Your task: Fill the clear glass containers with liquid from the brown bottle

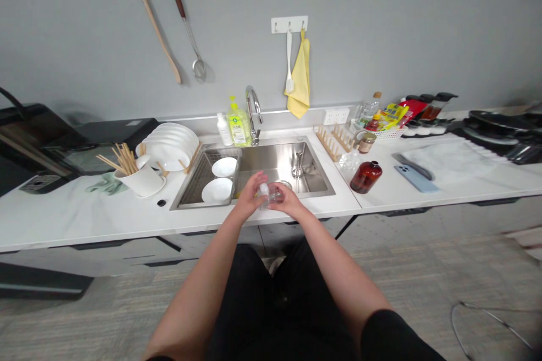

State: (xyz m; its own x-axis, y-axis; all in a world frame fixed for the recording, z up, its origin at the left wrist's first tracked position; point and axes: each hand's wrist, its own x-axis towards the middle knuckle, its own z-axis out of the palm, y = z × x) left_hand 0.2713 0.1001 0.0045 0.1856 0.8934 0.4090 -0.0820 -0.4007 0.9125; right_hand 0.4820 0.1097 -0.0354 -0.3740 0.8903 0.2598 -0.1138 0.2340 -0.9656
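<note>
At the front edge of the sink [329, 187], my two hands meet around a small clear container [265, 202], which looks like a plastic bottle with a whitish top. My right hand [288, 202] is closed around its right side. My left hand [248, 202] holds it from the left, thumb across the front and fingers raised and slightly blurred behind the top. Parts of the container are hidden by the fingers. In the sink's left side, two white bowls [217, 190] sit in a wire rack [195, 179].
Behind the sink stand a faucet [255, 107] and a yellow-green soap bottle [239, 127]. On the left are white plates [169, 152] and a chopstick holder [141, 180]. On the right are an amber bottle [366, 177], a wooden rack [328, 142] and a blue phone [415, 178].
</note>
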